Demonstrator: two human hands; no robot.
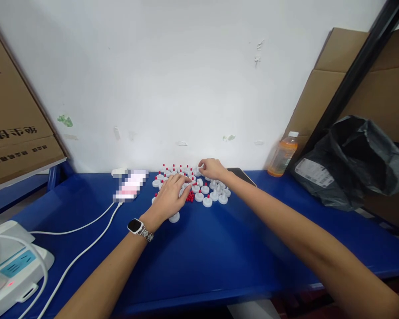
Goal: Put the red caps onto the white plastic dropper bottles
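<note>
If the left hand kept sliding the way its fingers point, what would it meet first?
The left hand points forward and slightly right. Its fingers already lie among the white caps, so the next caps with red tips would likely come first, then the wall. Depth is hard to judge.

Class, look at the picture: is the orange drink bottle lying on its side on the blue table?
No, the orange bottle stands upright on the blue table, against the wall beside the cardboard.

Scuffed white wall behind a blue table, cardboard boxes leaning at both sides.
</note>
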